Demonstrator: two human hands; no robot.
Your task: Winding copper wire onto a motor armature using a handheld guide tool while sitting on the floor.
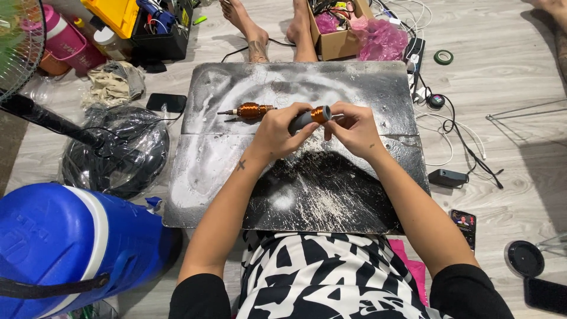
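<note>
Black-and-white patterned clothing [331, 283] at bottom centre. Left hand [277, 131] wraps the grey cylinder with copper winding [310, 117]; right hand [353, 129] fingers pinch its end. Best kept low over the black board [307, 195], grip firm; 1 wound rotor [251, 110] lies beside.

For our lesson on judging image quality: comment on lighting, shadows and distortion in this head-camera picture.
Head view: even, soft light, no harsh glare; the left hand and right hand holding the grey cylinder look sharp; faint shadow lies under the forearms on the dark board; wide-angle bending enlarges the blue cooler.
</note>
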